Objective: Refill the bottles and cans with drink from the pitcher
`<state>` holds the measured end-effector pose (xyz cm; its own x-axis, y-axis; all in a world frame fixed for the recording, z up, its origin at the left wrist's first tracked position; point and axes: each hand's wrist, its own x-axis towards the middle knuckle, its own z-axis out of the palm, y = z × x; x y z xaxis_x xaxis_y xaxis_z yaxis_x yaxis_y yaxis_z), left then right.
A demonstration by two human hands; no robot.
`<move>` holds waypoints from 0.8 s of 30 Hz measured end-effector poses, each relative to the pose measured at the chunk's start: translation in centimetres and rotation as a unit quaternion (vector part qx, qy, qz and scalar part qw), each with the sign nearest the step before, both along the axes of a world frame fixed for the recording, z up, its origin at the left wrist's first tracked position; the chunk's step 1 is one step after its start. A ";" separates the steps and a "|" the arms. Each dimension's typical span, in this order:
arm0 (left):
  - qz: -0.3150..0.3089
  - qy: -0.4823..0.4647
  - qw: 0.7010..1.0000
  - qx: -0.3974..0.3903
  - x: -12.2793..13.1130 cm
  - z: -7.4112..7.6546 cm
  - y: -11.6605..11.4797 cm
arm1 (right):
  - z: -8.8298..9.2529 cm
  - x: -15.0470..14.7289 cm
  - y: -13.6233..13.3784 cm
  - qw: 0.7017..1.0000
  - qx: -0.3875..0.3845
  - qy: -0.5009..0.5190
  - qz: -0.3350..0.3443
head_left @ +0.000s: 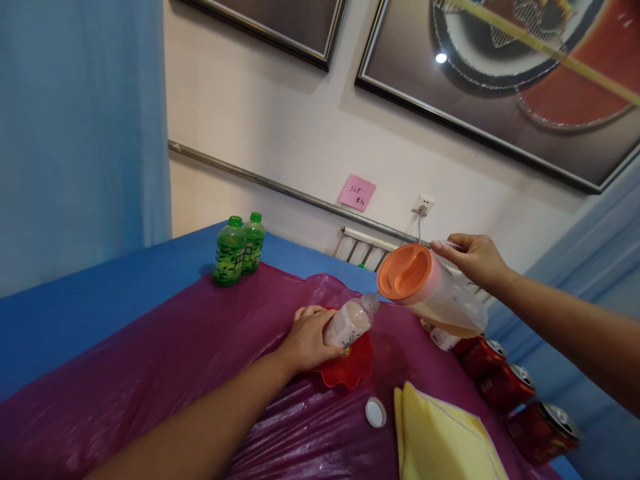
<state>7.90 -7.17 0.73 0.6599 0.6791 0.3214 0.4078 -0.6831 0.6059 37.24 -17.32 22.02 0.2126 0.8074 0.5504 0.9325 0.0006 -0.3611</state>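
Observation:
My left hand (pixel 311 337) is closed around a small clear bottle (pixel 350 323) with a pale label, its open mouth tilted up to the right. Beneath it lies a red wavy-edged dish (pixel 345 377). By its handle, my right hand (pixel 475 259) grips a clear plastic pitcher (pixel 453 300) with an orange lid (pixel 406 272). The pitcher is tipped left, its spout close to the bottle's mouth, and some pale yellowish liquid sits in it. Whether liquid is flowing between them I cannot tell. A white cap (pixel 375 413) rests nearer to me.
Two green bottles (pixel 231 252) stand at the back left on a purple plastic sheet (pixel 200 360) over a blue table (pixel 100 287). A folded yellow cloth (pixel 445 433) lies front right. Several red cans (pixel 543 432) line the right edge. Behind are a wall and a radiator (pixel 367 250).

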 end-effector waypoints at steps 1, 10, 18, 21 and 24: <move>-0.001 0.001 1.000 0.000 0.0 0.0 0.0 | 0.0 0.0 0.0 1.000 0.000 -0.001 0.000; 0.001 0.001 1.000 0.001 0.0 0.2 -0.2 | -0.1 0.0 -0.1 1.000 -0.005 -0.009 -0.004; 0.000 -0.003 1.000 0.003 0.0 0.0 -0.1 | -0.2 0.0 -0.1 1.000 -0.006 -0.010 0.003; 0.001 -0.001 1.000 0.000 0.0 0.1 -0.1 | -0.2 -0.1 -0.1 1.000 -0.009 -0.002 -0.001; -0.002 -0.002 1.000 -0.005 0.0 0.3 -0.2 | -0.1 -0.3 -0.2 1.000 -0.010 0.005 -0.002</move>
